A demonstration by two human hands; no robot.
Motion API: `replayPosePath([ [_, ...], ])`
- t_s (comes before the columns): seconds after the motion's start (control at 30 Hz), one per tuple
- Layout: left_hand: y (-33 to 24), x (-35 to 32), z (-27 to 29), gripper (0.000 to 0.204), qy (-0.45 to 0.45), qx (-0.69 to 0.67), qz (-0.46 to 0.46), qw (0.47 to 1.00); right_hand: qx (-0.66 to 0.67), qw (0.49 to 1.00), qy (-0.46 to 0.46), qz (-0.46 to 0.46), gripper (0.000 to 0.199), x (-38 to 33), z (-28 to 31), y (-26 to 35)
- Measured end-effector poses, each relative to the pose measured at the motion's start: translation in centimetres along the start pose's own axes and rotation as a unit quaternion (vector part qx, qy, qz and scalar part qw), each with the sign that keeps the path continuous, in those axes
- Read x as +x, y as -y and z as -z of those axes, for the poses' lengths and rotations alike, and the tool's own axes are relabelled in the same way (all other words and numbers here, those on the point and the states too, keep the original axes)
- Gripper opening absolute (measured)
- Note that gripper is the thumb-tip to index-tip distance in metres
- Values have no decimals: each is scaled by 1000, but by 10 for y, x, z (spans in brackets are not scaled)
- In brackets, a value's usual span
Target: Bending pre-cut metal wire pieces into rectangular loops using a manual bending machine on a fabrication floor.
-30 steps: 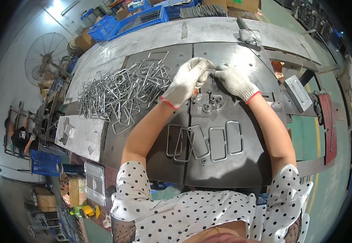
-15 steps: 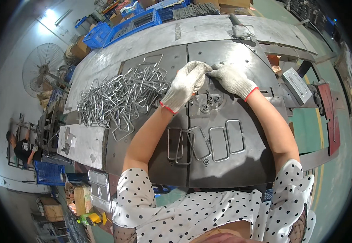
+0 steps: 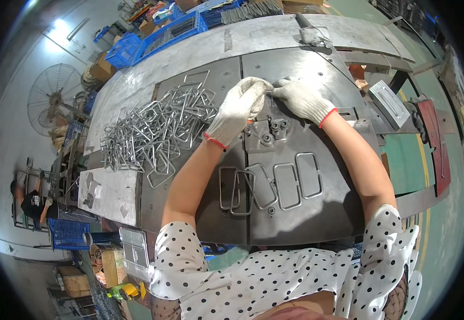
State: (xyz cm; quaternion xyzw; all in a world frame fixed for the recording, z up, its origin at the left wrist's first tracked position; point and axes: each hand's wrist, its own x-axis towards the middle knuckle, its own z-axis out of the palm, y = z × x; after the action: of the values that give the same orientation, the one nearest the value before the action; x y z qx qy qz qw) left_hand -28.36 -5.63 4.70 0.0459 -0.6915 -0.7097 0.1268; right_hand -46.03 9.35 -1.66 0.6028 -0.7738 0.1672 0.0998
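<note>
My left hand [image 3: 241, 105], in a white knitted glove with a red cuff, is closed with its fingers bunched at the back of a small bolted metal fixture [image 3: 266, 140]. Against its fingertips comes my right hand [image 3: 304, 100], gloved the same way, its thumb and fingers pinched together. Whatever lies between the fingertips is hidden by the gloves. Nearer to me, several bent wire rectangles [image 3: 298, 185] lie flat on the dark steel plate [image 3: 306, 224], some overlapping. A tangled heap of similar wire rectangles [image 3: 160, 125] is to the left of my left hand.
Blue crates [image 3: 170, 31] with metal parts stand behind the pale bench top [image 3: 274, 37]. A taped tool with a cord [image 3: 314, 36] rests at the back. Off to the right is a grey metal block [image 3: 389, 104]. Far left, another person [image 3: 33, 201] is near a large fan [image 3: 56, 98].
The whole view has shifted slightly. Both hands stay together behind the fixture, and the wire rectangles lie as before.
</note>
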Motion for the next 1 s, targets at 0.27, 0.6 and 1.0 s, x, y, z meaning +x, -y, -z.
replayPosePath([
  [0.27, 3, 2, 4, 24, -9, 6, -16, 1000, -8, 1000, -14, 13, 33, 1, -6, -4],
  [0.6, 2, 1, 1, 23, -25, 15, -20, 999, -24, 1000, 9, -8, 32, -1, 2, 1],
  [1.0, 1, -1, 4, 23, 15, 1, -4, 1000, -5, 1000, -4, 4, 35, 0, -1, -3],
])
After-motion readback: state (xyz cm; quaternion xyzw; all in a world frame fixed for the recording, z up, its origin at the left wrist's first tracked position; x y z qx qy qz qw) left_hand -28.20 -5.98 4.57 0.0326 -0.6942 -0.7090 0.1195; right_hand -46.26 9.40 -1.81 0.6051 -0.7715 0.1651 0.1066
